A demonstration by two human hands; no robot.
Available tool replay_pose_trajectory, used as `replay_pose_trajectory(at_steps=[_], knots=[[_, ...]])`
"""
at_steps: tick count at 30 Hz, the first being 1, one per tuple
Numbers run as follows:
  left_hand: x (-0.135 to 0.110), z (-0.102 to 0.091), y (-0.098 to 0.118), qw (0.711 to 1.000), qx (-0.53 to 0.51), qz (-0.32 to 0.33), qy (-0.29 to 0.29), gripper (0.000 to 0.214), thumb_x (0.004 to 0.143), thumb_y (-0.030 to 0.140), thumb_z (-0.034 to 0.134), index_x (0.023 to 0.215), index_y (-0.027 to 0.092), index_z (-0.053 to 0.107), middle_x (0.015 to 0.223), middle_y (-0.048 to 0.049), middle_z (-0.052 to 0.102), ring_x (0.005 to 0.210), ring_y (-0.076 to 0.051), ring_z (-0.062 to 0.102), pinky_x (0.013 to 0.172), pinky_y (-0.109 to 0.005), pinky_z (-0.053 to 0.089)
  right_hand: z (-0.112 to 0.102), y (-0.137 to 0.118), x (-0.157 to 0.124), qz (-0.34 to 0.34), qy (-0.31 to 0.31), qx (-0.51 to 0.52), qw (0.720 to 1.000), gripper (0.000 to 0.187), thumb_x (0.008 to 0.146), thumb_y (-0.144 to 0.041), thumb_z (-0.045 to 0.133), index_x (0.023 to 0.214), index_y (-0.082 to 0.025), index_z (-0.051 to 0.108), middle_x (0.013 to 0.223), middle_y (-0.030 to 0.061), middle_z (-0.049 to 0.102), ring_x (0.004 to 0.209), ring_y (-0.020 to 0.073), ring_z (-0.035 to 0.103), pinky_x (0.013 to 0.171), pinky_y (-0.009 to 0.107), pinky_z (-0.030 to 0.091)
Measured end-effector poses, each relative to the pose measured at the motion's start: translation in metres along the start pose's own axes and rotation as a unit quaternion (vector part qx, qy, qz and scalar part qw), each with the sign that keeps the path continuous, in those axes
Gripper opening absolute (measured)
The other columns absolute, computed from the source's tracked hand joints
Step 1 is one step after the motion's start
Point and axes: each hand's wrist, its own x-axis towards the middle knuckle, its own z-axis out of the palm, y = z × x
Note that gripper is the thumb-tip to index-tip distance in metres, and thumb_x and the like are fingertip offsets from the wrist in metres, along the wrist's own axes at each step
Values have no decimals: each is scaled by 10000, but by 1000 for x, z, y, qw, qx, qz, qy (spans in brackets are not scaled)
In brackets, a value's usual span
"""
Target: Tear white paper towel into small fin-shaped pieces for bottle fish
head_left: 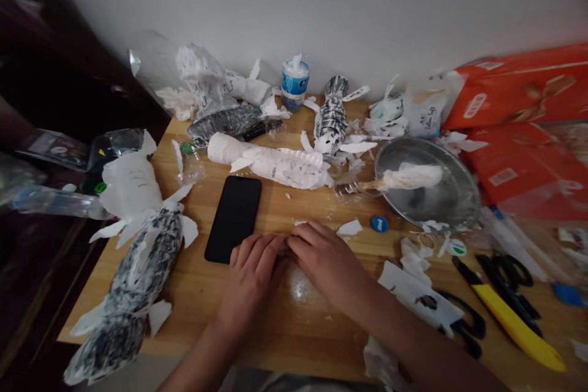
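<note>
Where the left hand [252, 266] and right hand [324, 257] meet, both curled, I cannot tell whether they grip anything; a black phone [233, 215] lies just beyond the left.

Logged from my remote screen, I list: tabletop [193, 288], smooth wood, slight sheen; phone [233, 219], smooth glassy face; basin [425, 205], metal, dull shine; pale figure [285, 166], matt, wrinkled paper; bottle [59, 202], clear glossy plastic; red bags [514, 98], slick, plastic-looking.
</note>
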Motion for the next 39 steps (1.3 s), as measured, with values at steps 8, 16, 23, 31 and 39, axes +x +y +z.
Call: replay_pose_trajectory(at_steps=[8,16,23,31,39], knots=[[2,2,0,999,29,11,30,345,975,201,576,1316,172,536,1122,-65,716,1056,-241,587,849,-354,394,-14,-1,-7,15,107,11,994,118,965,-125,573,1021,-154,673,1012,66,658,953,223,570,884,394,515],[-1,3,-2,999,43,6,-15,362,956,214,607,1317,194,585,1171,-79,689,1052,-248,579,833,-377,414,15,-13,-32,-6,97,-54,994,208,955,-126,576,1146,-114,656,1193,114,657,1113,273,564,961,446,514],[-3,2,-4,999,32,8,-34,335,945,175,611,1276,218,604,1191,-67,662,1097,-256,539,855,-383,390,17,-11,-35,-24,83,-94,992,323,983,-129,507,1286,-83,608,1291,120,640,1207,294,528,1017,457,480],[-4,2,-5,999,35,19,-20,305,937,157,611,1236,214,616,1174,-67,660,1079,-256,540,855,-376,387,22,-8,-34,-39,90,-126,987,366,963,-124,525,1320,-75,590,1257,106,661,1149,284,550,983,434,499],[-7,7,-10,998,60,22,-3,290,950,141,585,1222,225,638,1152,-55,677,1043,-233,581,857,-368,429,26,-8,-28,-35,89,-130,987,437,878,-131,664,1304,-60,593,1185,116,649,1037,278,569,930,418,518]])
